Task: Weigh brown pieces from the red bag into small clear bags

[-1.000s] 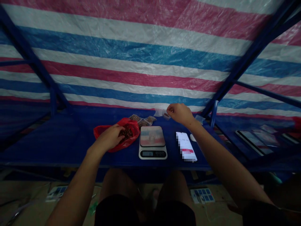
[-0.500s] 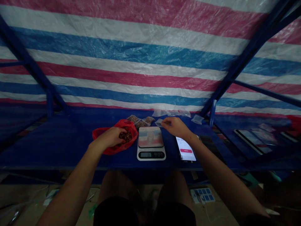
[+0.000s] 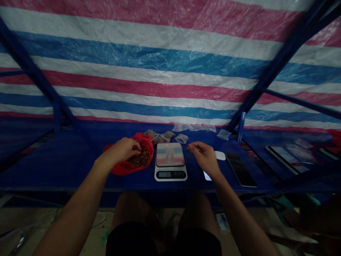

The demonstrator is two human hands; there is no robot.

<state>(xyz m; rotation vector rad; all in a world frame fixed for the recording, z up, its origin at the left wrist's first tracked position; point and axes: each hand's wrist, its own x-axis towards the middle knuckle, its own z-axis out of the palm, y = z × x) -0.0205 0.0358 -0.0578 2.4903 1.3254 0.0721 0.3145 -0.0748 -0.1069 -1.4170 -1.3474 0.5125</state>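
A red plastic bag gapes open left of centre, full of small reddish-brown kernels. Over its mouth is my left hand, fingers drawn together; whatever they pinch is too small to make out. Beside the bag stands a white kitchen scale with a small clear cup on its plate. My right hand hovers right of the scale, thumb and fingers curled together at the tips, their contents unclear. An open-mouthed clear zip bag lies just behind the scale.
Filled zip bags sit behind the red bag. Flat clear bags line the back, with another clear bag near the post. A lit phone is partly under my right hand; a white case and dark phone lie beyond.
My right hand has left the clear zip bag and come nearer, beside the scale. My left hand has lifted out of the kernels and shifted slightly left, uncovering more of them.
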